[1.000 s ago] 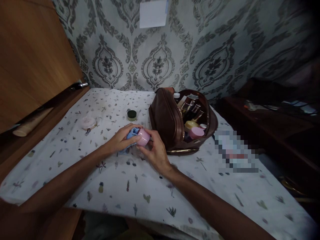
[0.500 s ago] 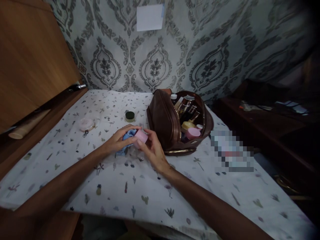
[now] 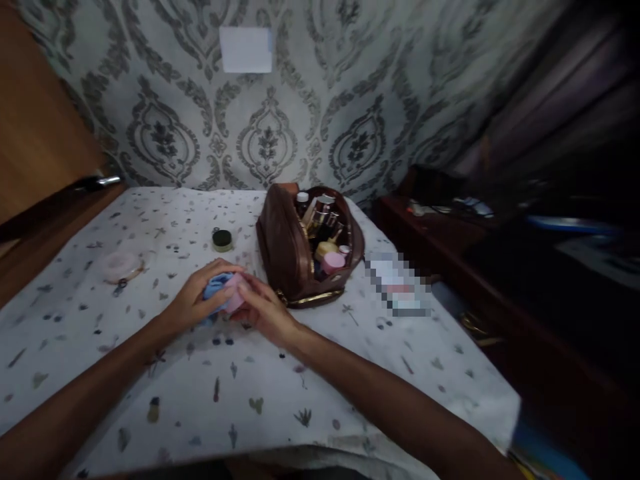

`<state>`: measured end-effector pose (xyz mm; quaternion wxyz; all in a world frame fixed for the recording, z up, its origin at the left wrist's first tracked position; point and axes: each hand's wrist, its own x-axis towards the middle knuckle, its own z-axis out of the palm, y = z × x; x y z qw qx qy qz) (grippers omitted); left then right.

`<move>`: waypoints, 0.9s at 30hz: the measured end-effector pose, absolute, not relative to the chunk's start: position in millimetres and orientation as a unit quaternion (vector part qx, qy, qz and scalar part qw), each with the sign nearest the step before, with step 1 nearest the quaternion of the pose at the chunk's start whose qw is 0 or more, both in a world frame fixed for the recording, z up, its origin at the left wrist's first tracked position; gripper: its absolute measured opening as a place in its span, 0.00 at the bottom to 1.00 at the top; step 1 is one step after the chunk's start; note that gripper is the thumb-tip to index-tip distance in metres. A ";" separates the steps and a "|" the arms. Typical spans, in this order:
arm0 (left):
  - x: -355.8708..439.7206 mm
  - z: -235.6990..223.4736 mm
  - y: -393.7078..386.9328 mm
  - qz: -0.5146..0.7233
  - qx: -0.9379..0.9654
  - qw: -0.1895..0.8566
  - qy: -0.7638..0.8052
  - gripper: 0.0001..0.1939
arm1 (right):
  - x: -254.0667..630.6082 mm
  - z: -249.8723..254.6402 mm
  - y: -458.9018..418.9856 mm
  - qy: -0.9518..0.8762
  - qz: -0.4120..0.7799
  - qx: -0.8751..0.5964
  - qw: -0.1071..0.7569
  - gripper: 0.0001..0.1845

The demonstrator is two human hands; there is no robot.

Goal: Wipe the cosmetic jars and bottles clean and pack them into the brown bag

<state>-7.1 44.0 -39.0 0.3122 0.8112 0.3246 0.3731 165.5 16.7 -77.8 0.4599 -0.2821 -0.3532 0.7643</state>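
Both hands meet over the patterned tablecloth, left of the brown bag. My left hand [image 3: 197,293] is closed round a crumpled blue cloth [image 3: 216,285], which it presses against a small pink jar [image 3: 235,293]. The fingers of my right hand [image 3: 265,310] grip the jar from the other side. Fingers and cloth hide much of the jar. Just beyond the hands stands a small round jar with a dark lid [image 3: 222,239]. The brown cosmetic bag [image 3: 283,247] lies unzipped, with several bottles, a yellow-lidded jar and another pink-lidded jar [image 3: 333,262] inside.
A pale round compact [image 3: 121,265] lies on the tablecloth [image 3: 190,400] at left. Right of the bag is a pixelated flat object [image 3: 397,283]. A dark wooden surface [image 3: 400,217] adjoins the table at right, a wooden panel [image 3: 45,120] at left. Patterned wallpaper backs the table.
The view has swung to the right, so things appear further left. My hands still hold the cloth and pink jar together, with the cloth now wrapped closer against the jar's side.
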 end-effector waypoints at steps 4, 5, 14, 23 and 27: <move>-5.6 -37.1 42.0 0.376 0.802 0.324 0.332 0.14 | 166.8 -74.6 15.1 -0.387 0.768 -0.282 0.425 0.46; -4.4 -36.5 41.7 0.377 0.797 0.329 0.339 0.14 | 166.9 -75.4 15.3 -0.395 0.763 -0.289 0.421 0.48; 13.6 -21.4 35.7 0.405 0.681 0.428 0.435 0.17 | 163.9 -91.1 21.0 -0.499 0.688 -0.293 0.439 0.67; 38.0 -6.1 27.1 0.553 0.344 0.548 0.524 0.21 | 170.2 -74.6 14.1 -0.641 0.470 -0.293 0.531 0.51; 43.2 3.8 19.8 0.533 0.295 0.600 0.518 0.12 | 176.1 -64.4 9.8 -0.730 0.307 -0.310 0.525 0.45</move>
